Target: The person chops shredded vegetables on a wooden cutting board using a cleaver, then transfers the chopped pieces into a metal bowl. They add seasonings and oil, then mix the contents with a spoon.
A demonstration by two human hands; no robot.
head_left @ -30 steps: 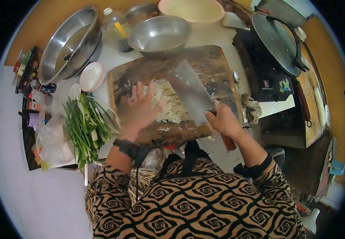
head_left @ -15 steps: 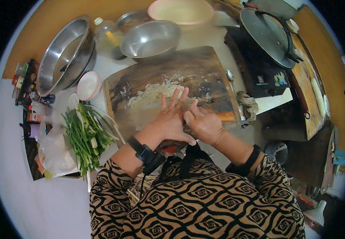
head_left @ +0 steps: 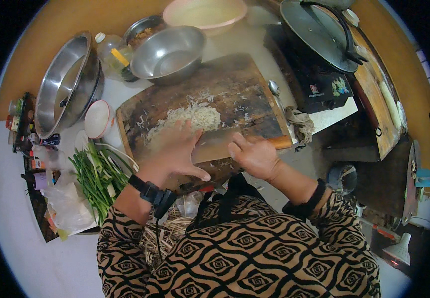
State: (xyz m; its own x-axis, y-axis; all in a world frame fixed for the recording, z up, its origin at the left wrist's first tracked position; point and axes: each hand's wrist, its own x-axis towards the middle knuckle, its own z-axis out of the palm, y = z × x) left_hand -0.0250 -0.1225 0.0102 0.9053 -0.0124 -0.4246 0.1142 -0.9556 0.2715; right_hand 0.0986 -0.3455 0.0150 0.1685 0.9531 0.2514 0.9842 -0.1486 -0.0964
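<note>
My right hand (head_left: pixel 255 158) is closed around a kitchen knife (head_left: pixel 214 143); its wooden handle (head_left: pixel 280 142) sticks out to the right. The blade reaches left across the wooden chopping board (head_left: pixel 247 82) and is smeared by motion. My left hand (head_left: pixel 173 151) is blurred too, its fingers stretched out and the thumb apart, at the near edge of a pile of white shreds (head_left: pixel 202 117). Part of the blade seems to pass beneath or beside this hand; I cannot tell whether they touch. Loose shreds lie scattered over the board.
Beyond the board stand a steel bowl (head_left: pixel 168 54) and a pink-rimmed basin (head_left: pixel 207 12). Green onions (head_left: pixel 96 174), a small white bowl (head_left: pixel 99 119) and a large steel basin (head_left: pixel 66 89) are at left. At right, a lidded pan (head_left: pixel 319 35) sits by a spoon (head_left: pixel 273 88) and a rag (head_left: pixel 300 124).
My left hand has moved left, away from the right hand, uncovering more of the blade and the shreds. The right hand keeps its grip on the knife. The whole view has shifted slightly.
</note>
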